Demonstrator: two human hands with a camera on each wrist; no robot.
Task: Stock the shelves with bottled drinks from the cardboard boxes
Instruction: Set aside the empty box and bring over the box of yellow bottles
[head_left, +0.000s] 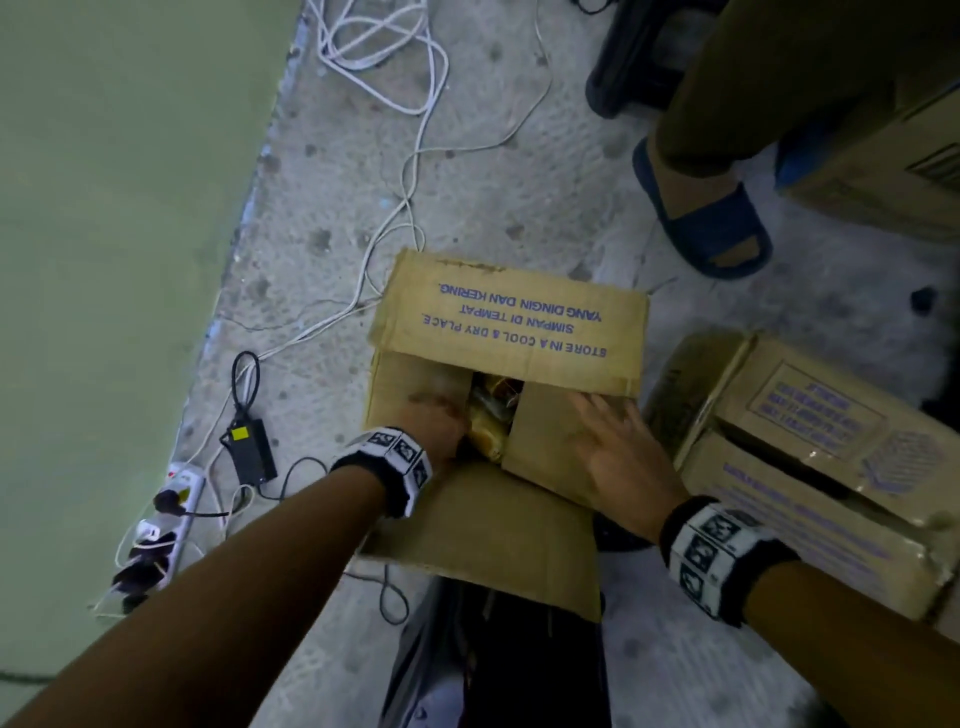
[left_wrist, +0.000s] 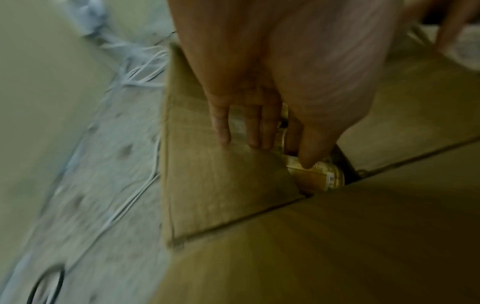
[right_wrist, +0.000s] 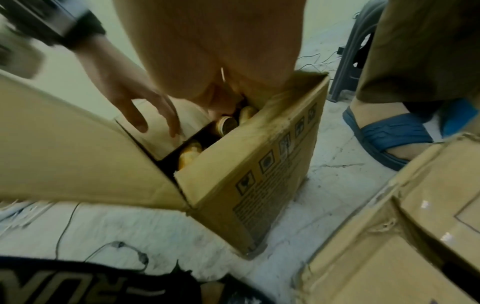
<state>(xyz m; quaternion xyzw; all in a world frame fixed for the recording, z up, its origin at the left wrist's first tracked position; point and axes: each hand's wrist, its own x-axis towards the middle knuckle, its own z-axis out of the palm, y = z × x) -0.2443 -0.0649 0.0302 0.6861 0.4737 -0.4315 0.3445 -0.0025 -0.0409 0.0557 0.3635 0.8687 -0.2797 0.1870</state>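
On the floor, the cardboard box stands half-open. The left hand reaches in, fingers straight, grasping nothing; the bottled drinks lie inside. The right hand presses a flap flat, fingers released. Flaps could spring back and snag a bottle. Shelves are unseen; the bottle count is hidden.

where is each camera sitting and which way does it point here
Head: worn on the head, looking down at the cardboard box on the floor; both forearms, left hand and right hand show.
Left wrist: looks along the left hand's fingers on a flap beside a bottle.
Right wrist: looks along the right hand into the box from its right side; the left hand also shows.
Shared: all three views show the box and bottles.
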